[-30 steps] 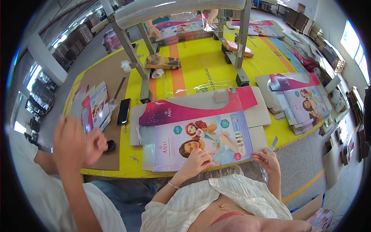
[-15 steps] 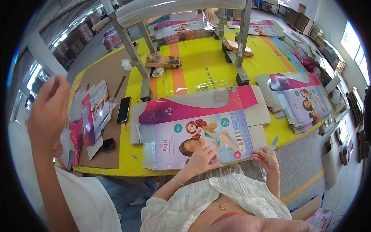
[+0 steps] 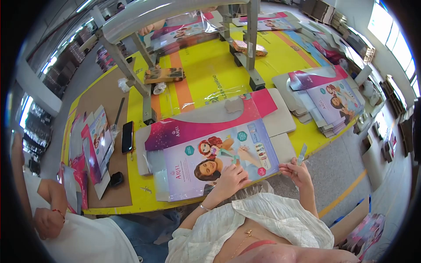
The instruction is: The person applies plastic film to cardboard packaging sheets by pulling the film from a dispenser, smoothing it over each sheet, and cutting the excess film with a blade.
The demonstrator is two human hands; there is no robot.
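A flat printed carton (image 3: 210, 153) with a pink flap and an "Ariel" panel lies on the table before me, glossy clear film over parts of it. My left hand (image 3: 233, 179) rests at its front edge, fingers bent and pressed together; what lies under the fingertips is hidden. Beside the carton's right front corner, my right hand (image 3: 299, 172) is closed around a small pale cutter knife (image 3: 302, 153), which points upward. The fingertips of this hand are close to the corner. Clear film (image 3: 263, 186) hangs crumpled at the table edge between both hands.
A metal frame (image 3: 251, 44) carries a large film roll (image 3: 175, 15). Stacked cartons (image 3: 331, 101) lie right, more cartons (image 3: 98, 140) left, near a phone (image 3: 127, 136). Small boxes (image 3: 164, 75) sit near the frame. A co-worker's hand (image 3: 49, 222) is at the left.
The view has shifted, so the table appears further left. The co-worker's raised hand has come down. My hands stay at the carton's front edge, the right still holding the cutter knife.
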